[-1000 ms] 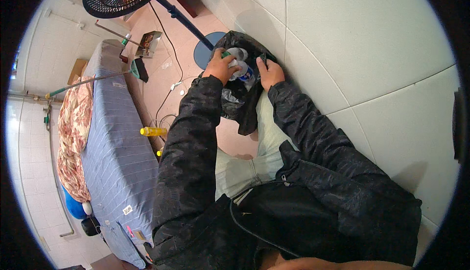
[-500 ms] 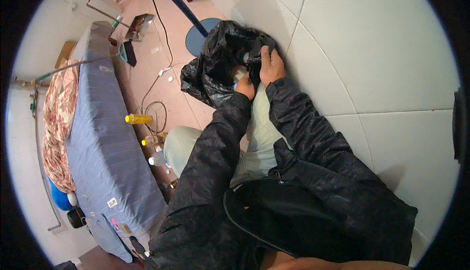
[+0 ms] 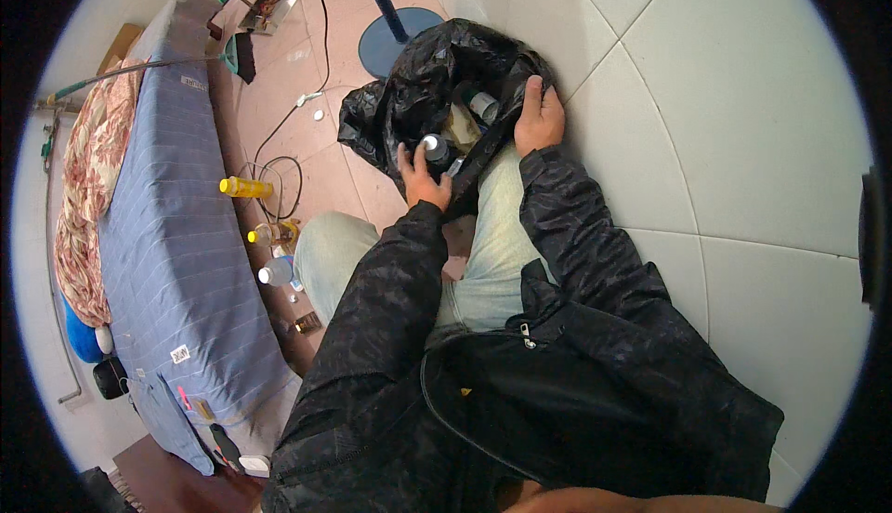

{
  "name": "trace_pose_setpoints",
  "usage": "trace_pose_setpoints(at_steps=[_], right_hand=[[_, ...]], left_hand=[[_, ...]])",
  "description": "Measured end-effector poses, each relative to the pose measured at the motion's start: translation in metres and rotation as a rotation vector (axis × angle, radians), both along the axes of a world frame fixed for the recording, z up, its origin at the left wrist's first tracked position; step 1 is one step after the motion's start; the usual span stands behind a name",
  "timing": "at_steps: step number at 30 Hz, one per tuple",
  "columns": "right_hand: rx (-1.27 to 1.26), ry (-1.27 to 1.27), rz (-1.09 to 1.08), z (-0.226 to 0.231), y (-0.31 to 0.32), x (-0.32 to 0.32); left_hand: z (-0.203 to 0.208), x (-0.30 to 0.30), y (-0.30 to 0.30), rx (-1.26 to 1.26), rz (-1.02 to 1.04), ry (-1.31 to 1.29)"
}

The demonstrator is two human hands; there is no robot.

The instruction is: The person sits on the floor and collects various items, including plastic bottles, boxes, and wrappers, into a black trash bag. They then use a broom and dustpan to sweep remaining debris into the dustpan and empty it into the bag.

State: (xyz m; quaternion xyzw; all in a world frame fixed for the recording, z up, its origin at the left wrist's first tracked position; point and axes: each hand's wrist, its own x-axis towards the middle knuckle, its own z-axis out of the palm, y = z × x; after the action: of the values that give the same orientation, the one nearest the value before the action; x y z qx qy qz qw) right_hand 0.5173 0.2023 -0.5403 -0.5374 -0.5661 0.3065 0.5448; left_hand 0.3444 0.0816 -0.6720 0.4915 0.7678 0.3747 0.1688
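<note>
While the right hand (image 3: pixel 540 123) pinches the edge of the black plastic bag (image 3: pixel 413 72), I have the nearer left hand (image 3: pixel 425 182) spread just beside the white-capped bottle (image 3: pixel 435 147) inside, cap end leftward.

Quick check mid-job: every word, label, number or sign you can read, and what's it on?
Bed, near end: white label with dark lettering; I won't copy the wording.
Bed, far end: pale label with lettering, likewise not copied.
Floor bottles: any print too small to read.
Bottles in bag: any print too blurred.
</note>
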Motion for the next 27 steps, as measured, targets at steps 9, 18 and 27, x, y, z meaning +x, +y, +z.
trace_pose_setpoints(at_steps=[9,18,27], right_hand=[[-0.013,0.022,0.046,0.002,-0.002,0.0],[-0.076,0.074,0.051,-0.005,0.004,-0.001],[-0.121,0.065,0.014,-0.015,0.01,0.002]], left_hand=[[-0.041,-0.043,-0.004,-0.565,0.428,-0.176],[-0.043,-0.082,0.016,-0.09,0.83,-0.398],[0.003,-0.096,0.014,-0.283,0.116,0.062]])
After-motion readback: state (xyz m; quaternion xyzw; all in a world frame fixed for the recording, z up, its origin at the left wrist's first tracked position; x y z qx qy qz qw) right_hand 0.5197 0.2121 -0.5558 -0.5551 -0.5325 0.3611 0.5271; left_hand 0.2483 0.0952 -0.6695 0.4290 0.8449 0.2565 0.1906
